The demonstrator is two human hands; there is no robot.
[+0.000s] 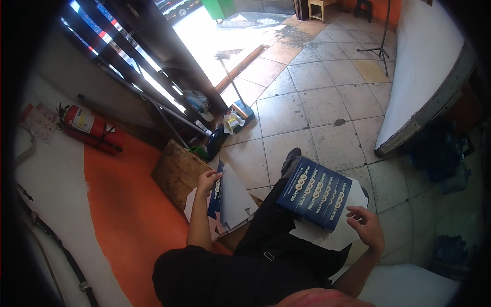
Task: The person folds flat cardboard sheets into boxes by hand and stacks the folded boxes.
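Head view: tiled floor (327,97) spreads beyond the blue carton stack (313,192), lying on one leg (263,220), lettering running toward the torso (220,271), long axis unclear. Right hand (368,228) beside it is loosely spread; leftward, I cannot tell grip of left hand (207,184).

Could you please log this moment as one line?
left hand: at flat white-and-blue cartons | right hand: open, beside blue KATSU cartons

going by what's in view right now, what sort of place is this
Probably a small eatery or takeaway shop, though I can't be certain. Clues: blue cardboard packaging printed with "KATSU", a red fire extinguisher, and a tiled floor leading towards a bright opening.
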